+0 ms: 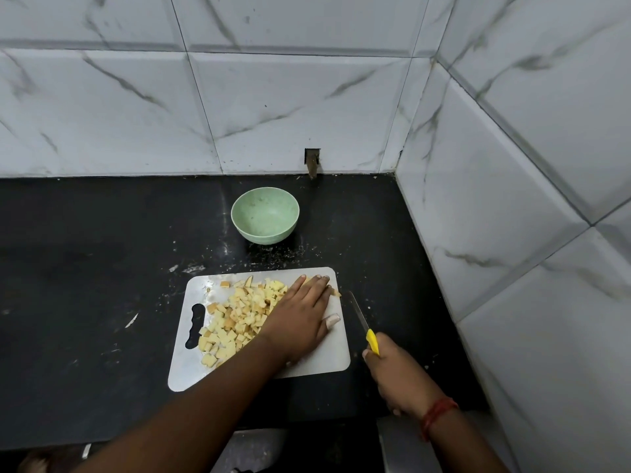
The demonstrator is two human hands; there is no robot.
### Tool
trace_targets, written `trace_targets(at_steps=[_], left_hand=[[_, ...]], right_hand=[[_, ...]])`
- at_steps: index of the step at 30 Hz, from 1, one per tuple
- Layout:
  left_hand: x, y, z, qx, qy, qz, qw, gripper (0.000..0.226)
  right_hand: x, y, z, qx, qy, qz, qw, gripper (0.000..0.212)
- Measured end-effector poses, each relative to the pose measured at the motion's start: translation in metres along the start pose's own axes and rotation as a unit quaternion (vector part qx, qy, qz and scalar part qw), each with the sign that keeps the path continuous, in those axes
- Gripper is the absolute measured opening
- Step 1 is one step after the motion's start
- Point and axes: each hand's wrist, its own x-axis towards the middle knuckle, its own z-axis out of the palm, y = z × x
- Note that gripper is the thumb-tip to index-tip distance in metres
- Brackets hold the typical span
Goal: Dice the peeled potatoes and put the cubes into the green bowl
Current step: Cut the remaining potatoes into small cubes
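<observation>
A pale cutting board [317,363] lies on the black counter, covered on its left half with several yellow potato cubes [235,322]. My left hand [300,315] lies flat on the board with straight fingers against the right side of the cube pile; a few cubes peek out past its fingertips. My right hand [396,373] grips a yellow-handled knife [362,322] just off the board's right edge, blade pointing away. The green bowl [265,214] stands behind the board, with nothing inside.
The black counter [102,285] runs to the left and is dusted with small potato crumbs near the bowl. Tiled walls close the back and the right side, forming a corner. A small dark wall opening [312,161] sits behind the bowl.
</observation>
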Motion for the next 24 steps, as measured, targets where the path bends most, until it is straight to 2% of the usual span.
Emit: trace_targets(at_steps=[3, 7, 10, 13, 15, 19, 24], left_hand=[[0.009, 0.006, -0.003, 0.002, -0.046, -0.003, 0.999, 0.074], [0.003, 0.009, 0.0, 0.014, -0.009, -0.009, 1.0, 0.067], [-0.002, 0.012, 0.001, 0.038, -0.02, -0.001, 0.999, 0.06], [-0.009, 0.011, 0.004, -0.001, -0.002, -0.019, 1.0, 0.064], [-0.011, 0.008, 0.006, -0.03, -0.019, -0.026, 0.999, 0.067], [-0.015, 0.005, 0.008, -0.003, -0.029, -0.028, 0.999, 0.067], [-0.016, 0.0, 0.011, -0.007, -0.011, -0.027, 1.0, 0.067]], right_hand=[[0.002, -0.001, 0.0, -0.004, -0.002, 0.003, 1.0, 0.013], [0.003, -0.002, 0.002, -0.003, -0.007, 0.007, 1.0, 0.012], [0.003, -0.004, 0.003, -0.018, -0.013, 0.008, 1.0, 0.013], [0.004, -0.008, 0.003, -0.028, -0.013, 0.005, 1.0, 0.014], [0.005, -0.011, 0.004, -0.029, -0.011, 0.004, 1.0, 0.017], [0.008, -0.016, 0.008, -0.023, -0.012, 0.016, 1.0, 0.024], [0.014, -0.022, 0.013, -0.039, -0.008, 0.023, 0.999, 0.015]])
